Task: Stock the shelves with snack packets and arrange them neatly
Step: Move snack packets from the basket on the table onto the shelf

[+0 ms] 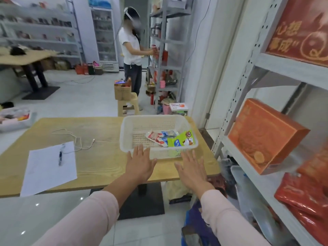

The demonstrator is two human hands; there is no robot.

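Pink sleeves (85,219) led to my left hand (140,163) and right hand (192,172), flat-fingered and empty, at the near wall of the basket (123,135): fetching step, I judged, next probably picking snack packets (170,138) from inside it.

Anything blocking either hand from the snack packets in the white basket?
Only the white basket's own near wall: it rises between both hands and the snack packets lying in its right half. The left hand and right hand are open at that wall. The basket has no lid, so reaching over the rim looks clear.

The red box (301,27) reads "心想事成" in gold.
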